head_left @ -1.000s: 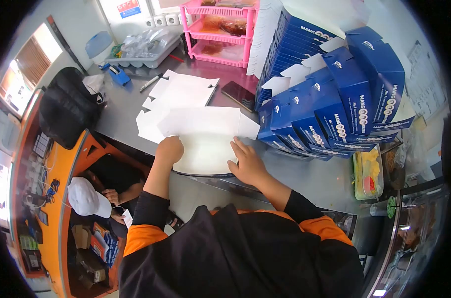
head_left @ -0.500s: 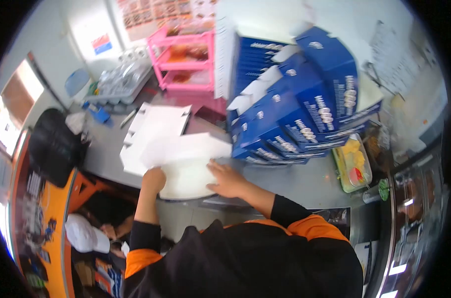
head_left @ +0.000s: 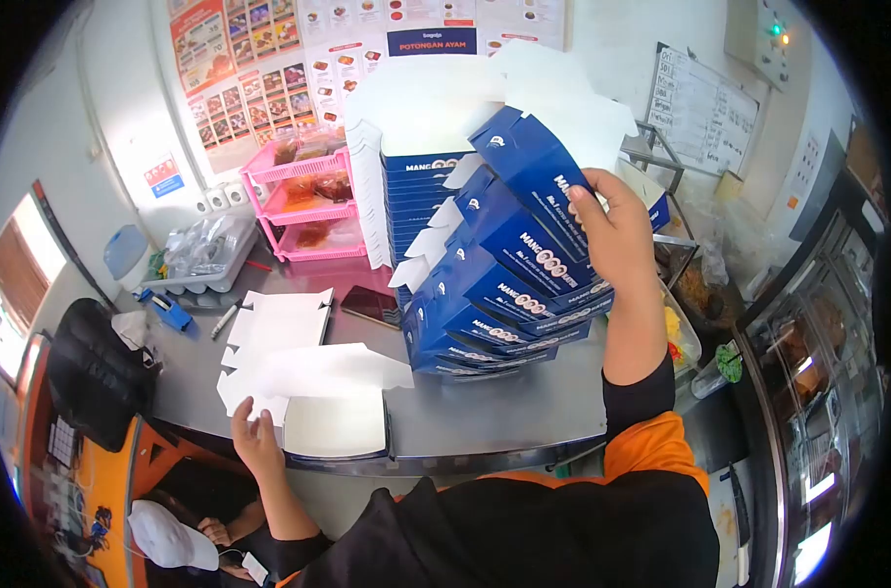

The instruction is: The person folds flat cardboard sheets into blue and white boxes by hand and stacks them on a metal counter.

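My right hand is raised at the tall stack on the right, thumb and fingers closed on the side of the topmost blue cardboard food box. More blue boxes with white lettering are nested below it, their lids open. At the counter's front edge sits an open box with a white inside, its lid flap folded back. My left hand is beside that box's left end, fingers apart and holding nothing. Whether its fingertips touch the white card behind cannot be told.
Flat white cardboard sheets and a dark phone lie behind the open box. A pink tiered rack with packets stands at the back. Lower left, a person in a white cap sits below the counter.
My right hand has left the open box and moved up and right to the stack's top box. My left hand has let go of the open box. The view has tilted upward.
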Available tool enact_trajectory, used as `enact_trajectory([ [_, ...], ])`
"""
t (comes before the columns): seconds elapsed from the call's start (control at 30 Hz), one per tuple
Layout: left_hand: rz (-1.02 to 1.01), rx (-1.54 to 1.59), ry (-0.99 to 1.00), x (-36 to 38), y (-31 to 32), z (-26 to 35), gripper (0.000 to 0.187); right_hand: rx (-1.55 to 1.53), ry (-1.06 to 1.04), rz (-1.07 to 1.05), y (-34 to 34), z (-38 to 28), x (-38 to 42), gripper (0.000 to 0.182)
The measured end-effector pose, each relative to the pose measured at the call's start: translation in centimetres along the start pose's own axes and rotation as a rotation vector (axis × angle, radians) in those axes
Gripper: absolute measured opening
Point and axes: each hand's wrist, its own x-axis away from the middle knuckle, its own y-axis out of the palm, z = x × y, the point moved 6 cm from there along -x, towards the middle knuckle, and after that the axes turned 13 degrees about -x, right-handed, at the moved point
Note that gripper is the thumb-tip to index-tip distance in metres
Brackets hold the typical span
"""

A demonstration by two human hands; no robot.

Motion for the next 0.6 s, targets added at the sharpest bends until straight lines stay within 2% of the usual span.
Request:
enact_trajectory([
  [0.1, -0.023, 0.283, 0.170, -0.5, -0.2, 5.6, 0.029, -0.016, -0.507, -0.045, 1.3, -6.3, 1.1, 0.014],
  [0.17, -0.187, 0.442, 0.244, -0.4, 0.4, 9.6, 0.042, 0.259, -0.832, -0.090, 3.6, -10.1, 3.2, 0.014],
  [0.23, -0.374, 0.808, 0.288, 0.6, 0.5, 15.0, 0.062, 0.221, -0.983, -0.333, 6.9, -11.9, 6.0, 0.018],
  [0.3, -0.627, 1.092, 0.241, 1.8, 0.5, 18.9, 0.075, 0.314, -1.059, -0.713, 10.9, -12.6, 10.0, 0.021],
  [0.33, -0.578, 1.273, 0.110, 2.1, 1.0, 19.4, 0.081, 0.309, -1.087, -0.772, 12.3, -12.5, 11.8, 0.022],
  [0.37, -0.543, 1.098, -0.099, 1.7, 1.9, 16.2, 0.073, 0.302, -1.116, -0.831, 13.9, -12.0, 13.6, 0.023],
  [0.4, -0.487, 1.055, -0.165, 2.0, 1.7, 16.3, 0.070, 0.292, -1.146, -0.889, 15.2, -11.6, 14.9, 0.025],
  [0.43, -0.433, 1.009, -0.228, 2.2, 1.4, 16.4, 0.069, 0.172, -1.117, -0.760, 15.1, -11.8, 14.8, 0.029],
  [0.47, -0.443, 1.017, -0.185, 1.8, 1.6, 14.9, 0.067, 0.053, -1.074, -0.632, 14.6, -11.8, 14.3, 0.033],
  [0.5, -0.351, 0.974, -0.264, 1.9, 1.3, 13.6, 0.068, -0.060, -1.023, -0.505, 13.9, -11.3, 13.8, 0.038],
  [0.53, -0.346, 0.964, -0.305, 1.9, 0.8, 12.6, 0.069, -0.088, -0.920, -0.355, 13.4, -9.8, 13.0, 0.057],
  [0.57, -0.341, 0.960, -0.348, 1.9, 0.4, 11.6, 0.070, -0.256, -0.742, -0.369, 13.1, -8.5, 11.9, 0.062],
  [0.6, -0.370, 0.924, -0.340, 1.8, 0.1, 10.6, 0.069, -0.459, -0.463, -0.449, 14.6, -5.2, 11.7, 0.065],
])
